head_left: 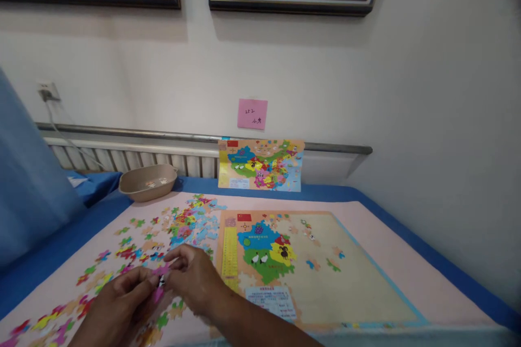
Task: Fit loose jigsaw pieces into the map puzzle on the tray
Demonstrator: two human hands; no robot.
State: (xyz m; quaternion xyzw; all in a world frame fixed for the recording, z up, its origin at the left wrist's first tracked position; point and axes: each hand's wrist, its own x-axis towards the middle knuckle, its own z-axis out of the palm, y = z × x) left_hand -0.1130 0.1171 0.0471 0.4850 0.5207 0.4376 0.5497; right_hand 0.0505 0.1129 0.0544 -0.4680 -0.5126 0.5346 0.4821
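Note:
Pink puzzle pieces [158, 294], one bearing a black-and-white panda picture, are pinched between my two hands over the loose pieces. My left hand [118, 301] grips them from the left, fingers closed. From the right, my right hand [193, 279] holds the same pieces with its thumb and fingers; exactly how many pieces are joined is hidden. To the right lies the puzzle board [350, 287], with a map partly assembled on its left side: blue, green and yellow regions, a yellow text column and a white text box. Several loose pieces [312, 264] rest on its bare part.
Many loose pieces [187, 222] spread over the pink cloth [140, 211] on the left. A brown basin [147, 184] with a few pieces stands at the back left. A reference map picture [260, 165] leans upright against the wall below a pink note [252, 114].

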